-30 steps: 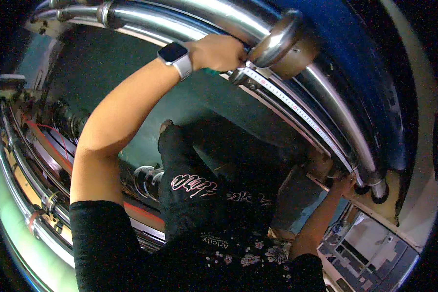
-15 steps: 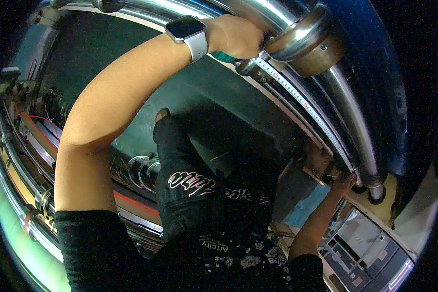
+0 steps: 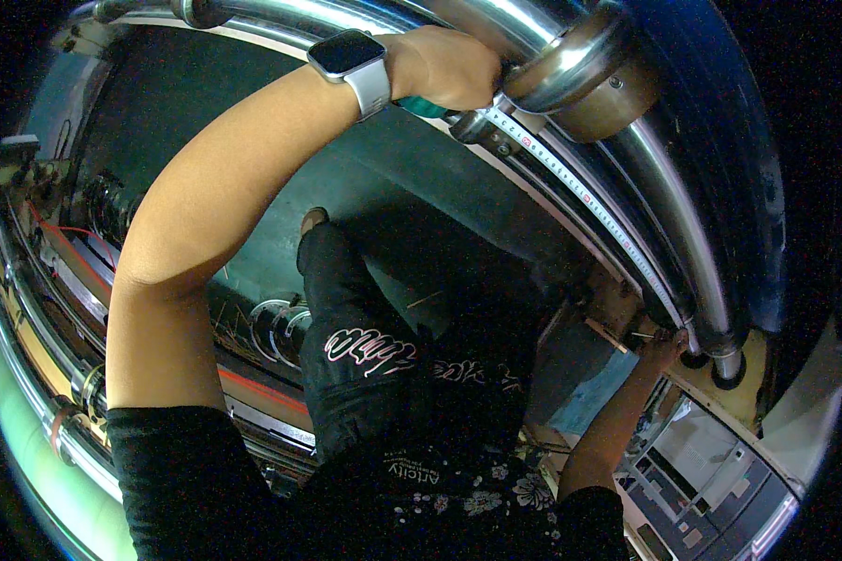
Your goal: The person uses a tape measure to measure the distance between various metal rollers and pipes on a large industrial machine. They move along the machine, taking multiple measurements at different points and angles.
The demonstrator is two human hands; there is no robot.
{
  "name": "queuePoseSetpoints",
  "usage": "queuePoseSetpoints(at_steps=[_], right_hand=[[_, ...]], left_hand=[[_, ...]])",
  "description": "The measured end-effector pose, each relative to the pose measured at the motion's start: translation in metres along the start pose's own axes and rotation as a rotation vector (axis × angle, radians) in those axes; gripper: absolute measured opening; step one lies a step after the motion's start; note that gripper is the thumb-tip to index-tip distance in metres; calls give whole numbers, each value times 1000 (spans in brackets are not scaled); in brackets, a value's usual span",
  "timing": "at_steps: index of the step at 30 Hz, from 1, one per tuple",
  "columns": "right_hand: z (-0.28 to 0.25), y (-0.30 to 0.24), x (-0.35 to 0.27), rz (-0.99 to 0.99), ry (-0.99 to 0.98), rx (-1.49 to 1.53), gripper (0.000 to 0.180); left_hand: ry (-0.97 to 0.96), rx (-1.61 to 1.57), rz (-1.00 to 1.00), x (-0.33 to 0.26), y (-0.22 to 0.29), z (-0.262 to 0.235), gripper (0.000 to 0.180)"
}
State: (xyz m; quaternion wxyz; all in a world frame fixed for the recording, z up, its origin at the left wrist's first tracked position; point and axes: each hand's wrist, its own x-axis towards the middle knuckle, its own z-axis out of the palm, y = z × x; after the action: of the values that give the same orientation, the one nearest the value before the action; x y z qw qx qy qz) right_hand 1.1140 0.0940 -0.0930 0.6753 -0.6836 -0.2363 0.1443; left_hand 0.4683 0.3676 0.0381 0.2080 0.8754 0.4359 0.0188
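Looking down first at what is nearest, we see our black shirt with small flowers [image 3: 458, 496] and the dark trouser leg [image 3: 355, 346] standing on the green floor [image 3: 253, 122]. From the lower right our right hand [image 3: 666, 344] reaches out and its fingers press the far end of the measuring tape [image 3: 589, 201] against the end of the shiny steel pipe [image 3: 683, 234], near the pale bracket [image 3: 720, 393]; how far these fingers are closed we cannot tell, because the hand is small and partly hidden. We judge that this end is pinned so that the tape stays straight along the pipe. Farther up, our left arm with a grey wristwatch [image 3: 351, 61] stretches to the top. Our left hand [image 3: 444, 65] is closed in a fist around a teal thing, probably the tape case, just beside the wide metal collar [image 3: 580, 70]. The tape runs taut between both hands, lying along the pipe, which seems the reason for holding the arms so wide apart. At the left, more pipes and red cables [image 3: 65, 252] lie along the floor.
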Motion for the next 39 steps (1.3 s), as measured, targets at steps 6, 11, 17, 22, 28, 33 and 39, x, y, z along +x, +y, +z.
queuePoseSetpoints(at_steps=[6, 11, 17, 22, 28, 33, 39], right_hand=[[1, -21, -20, 113, -22, 128, 16], [13, -38, -37, 137, -79, 176, 13], [5, -25, -27, 46, -65, 121, 13], [1, -21, -25, 31, -55, 108, 14], [6, -21, -23, 30, -36, 118, 14], [-34, -8, 2, 14, -187, 132, 22], [-7, -12, -5, 24, -120, 36, 25]], left_hand=[[-42, 37, 11, -2, 1, -6, 27], [-101, 41, -13, -5, 7, -13, 29], [-88, 63, -3, 0, 6, -10, 28], [-46, 48, 66, 6, -2, -1, 27], [-59, 65, 74, 13, -5, 2, 25], [-27, 24, 150, 16, -11, 8, 25], [-54, 19, 35, 5, 3, -1, 25]])
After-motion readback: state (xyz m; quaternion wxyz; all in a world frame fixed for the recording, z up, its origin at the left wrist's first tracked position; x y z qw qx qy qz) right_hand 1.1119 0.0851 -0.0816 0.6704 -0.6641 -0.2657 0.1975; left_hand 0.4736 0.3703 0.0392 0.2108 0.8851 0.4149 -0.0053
